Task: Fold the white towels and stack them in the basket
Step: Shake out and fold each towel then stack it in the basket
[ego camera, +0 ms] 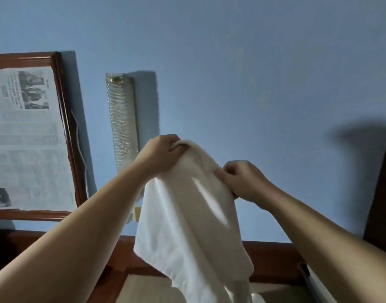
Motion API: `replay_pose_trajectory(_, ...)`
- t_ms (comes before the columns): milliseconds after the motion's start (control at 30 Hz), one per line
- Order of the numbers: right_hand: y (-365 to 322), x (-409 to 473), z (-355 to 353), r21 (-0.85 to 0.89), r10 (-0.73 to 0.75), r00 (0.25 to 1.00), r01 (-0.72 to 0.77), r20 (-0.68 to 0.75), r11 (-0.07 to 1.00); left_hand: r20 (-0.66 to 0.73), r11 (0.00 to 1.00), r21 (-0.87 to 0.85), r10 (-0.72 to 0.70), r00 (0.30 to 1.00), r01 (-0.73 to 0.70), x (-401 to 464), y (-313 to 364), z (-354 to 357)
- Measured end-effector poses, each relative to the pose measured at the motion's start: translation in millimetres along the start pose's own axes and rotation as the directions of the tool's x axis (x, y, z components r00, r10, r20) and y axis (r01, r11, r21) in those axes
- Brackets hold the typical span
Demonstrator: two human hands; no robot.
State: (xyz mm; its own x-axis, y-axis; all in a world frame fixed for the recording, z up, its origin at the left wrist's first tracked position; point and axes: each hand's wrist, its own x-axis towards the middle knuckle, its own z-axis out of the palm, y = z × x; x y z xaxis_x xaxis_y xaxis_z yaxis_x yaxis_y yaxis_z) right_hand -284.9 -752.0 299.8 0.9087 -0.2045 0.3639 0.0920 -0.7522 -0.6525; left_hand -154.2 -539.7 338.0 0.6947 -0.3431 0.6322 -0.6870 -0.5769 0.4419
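Towel [194,215] in L [160,155] & R hands [240,182]

Dark wooden desk below the hands

A dark wooden desk [268,261] runs along the wall beneath both hands; its pale inset top [144,289] shows under the left hand [160,155], with a white cloth [256,298] lying on it below the right hand [242,182].
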Motion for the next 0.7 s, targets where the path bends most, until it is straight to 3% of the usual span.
replay_pose_trajectory(100,-11.3,8.9,-9.9,0.068,-0.006,0.987,0.017,-0.161,0.998,0.021,0.993,-0.03,-0.116,0.993,0.116,-21.2,-37.6,12.8)
replay_pose_trajectory(233,-43.0,20.1,-4.7,0.045,-0.041,0.978,0.051,-0.206,0.998,0.093,0.976,-0.119,-0.174,0.98,0.185,-69.6,-57.6,33.2)
replay_pose_trajectory(333,-58.0,25.3,-2.1,0.061,-0.033,0.97,0.049,-0.24,0.997,0.069,0.971,-0.207,-0.11,0.992,0.122,-114.9,-53.2,53.9)
replay_pose_trajectory(433,-57.4,30.8,-7.0,0.106,0.016,0.958,0.015,-0.285,0.994,-0.02,0.942,-0.329,0.055,0.998,-0.059,-170.5,-41.1,66.9)
replay_pose_trajectory(533,-53.1,30.0,-20.0,0.197,0.079,0.948,-0.017,-0.309,0.98,0.001,0.927,-0.301,0.234,0.972,-0.223,-210.2,-38.4,85.5)
replay_pose_trajectory(700,-47.9,21.3,-42.5,0.314,0.122,0.944,-0.021,-0.307,0.949,0.129,0.949,-0.299,0.142,0.981,-0.098,-217.3,-43.6,118.3)
